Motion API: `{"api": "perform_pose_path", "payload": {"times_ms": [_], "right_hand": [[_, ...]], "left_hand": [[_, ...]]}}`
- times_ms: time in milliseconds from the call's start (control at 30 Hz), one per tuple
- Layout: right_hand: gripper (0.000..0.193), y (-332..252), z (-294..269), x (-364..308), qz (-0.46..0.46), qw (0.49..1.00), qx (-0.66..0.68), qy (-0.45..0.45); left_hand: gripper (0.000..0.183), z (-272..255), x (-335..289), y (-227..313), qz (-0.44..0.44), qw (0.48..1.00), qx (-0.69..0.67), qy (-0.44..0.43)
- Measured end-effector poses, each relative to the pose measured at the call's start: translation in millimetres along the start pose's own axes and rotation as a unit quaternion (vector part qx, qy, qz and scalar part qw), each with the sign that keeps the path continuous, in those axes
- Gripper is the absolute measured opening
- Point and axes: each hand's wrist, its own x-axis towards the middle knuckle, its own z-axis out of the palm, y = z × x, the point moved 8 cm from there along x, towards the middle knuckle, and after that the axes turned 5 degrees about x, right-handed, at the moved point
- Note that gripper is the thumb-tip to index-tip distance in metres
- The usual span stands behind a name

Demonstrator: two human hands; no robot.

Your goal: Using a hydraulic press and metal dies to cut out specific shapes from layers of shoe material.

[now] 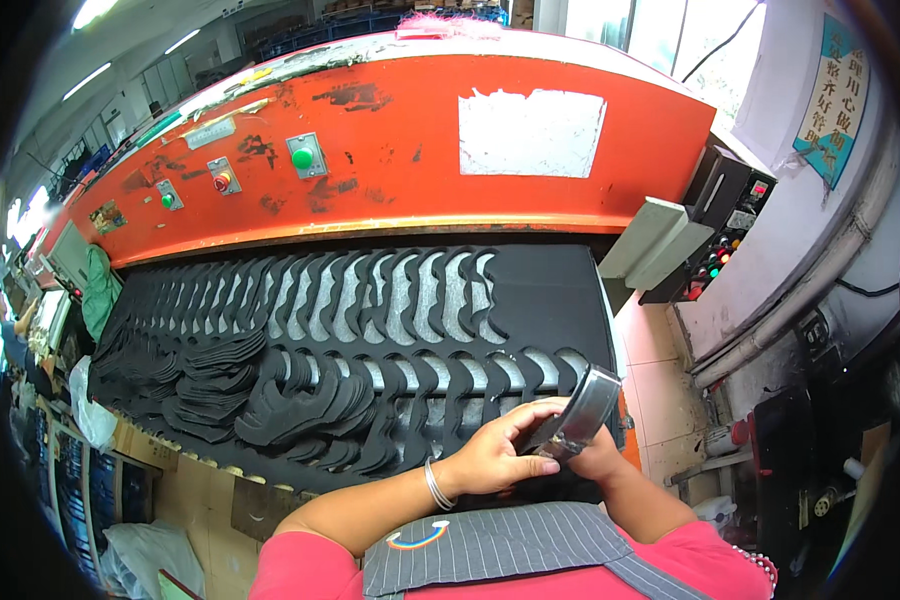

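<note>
The fingers of the left hand (495, 455) are curled round the near side of a curved metal die (587, 398), thumb pressed along its lower end. The right hand (600, 458) is behind that same piece, its fingers mostly hidden, so I cannot tell whether they close on it or only support it. The die is tilted up over the near right corner of the table (628, 428), in front of the person's chest.

The step in hand looks like handling the die between placings on the black sheet (545, 290); the next move would seem to call for a secure grip and a level turn, with the fingers kept clear of the rim.

Counting outward: one die, two hands, and one set of silvery bangles (437, 485) on the left wrist, too fine to number. The sheet shows two main rows of curved openings, with a grey surface beneath; the openings crowd too closely at the left to count. Several piles of loose black pieces (305, 405) lie at the near left, overlapping, their number unclear. Beyond stands one orange press (400, 120), bearing three buttons, two green (302, 158) and one red (222, 182), and one torn-edged white patch (530, 132)
</note>
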Motion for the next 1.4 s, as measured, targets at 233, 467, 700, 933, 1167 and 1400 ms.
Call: {"api": "perform_pose_path", "payload": {"times_ms": [233, 467, 700, 933, 1167, 1400], "right_hand": [[0.053, 31, 6, -9, 0.035, 0.993, 0.068, 0.095], [0.08, 7, 50, 5, -0.066, 0.993, -0.091, 0.022], [0.042, 38, 41, 16, 0.049, 0.977, 0.202, 0.052], [0.032, 24, -71, 69, 0.047, 0.933, -0.277, 0.225], [0.044, 44, -83, 130, 0.005, 0.81, -0.56, 0.171], [0.049, 65, -75, 146, -0.015, 0.772, -0.608, 0.184]], "left_hand": [[0.083, -10, -16, 4, -0.033, 0.98, 0.131, 0.148], [0.037, -59, -33, 40, 0.059, 0.932, 0.039, 0.355], [0.023, -85, -67, 69, 0.14, 0.891, 0.208, 0.379], [0.045, -185, -185, 148, 0.054, 0.542, 0.698, 0.465], [0.103, -221, -216, 56, -0.358, 0.615, 0.658, 0.245], [0.07, -143, -42, 72, -0.054, 0.732, 0.659, 0.166]]}}
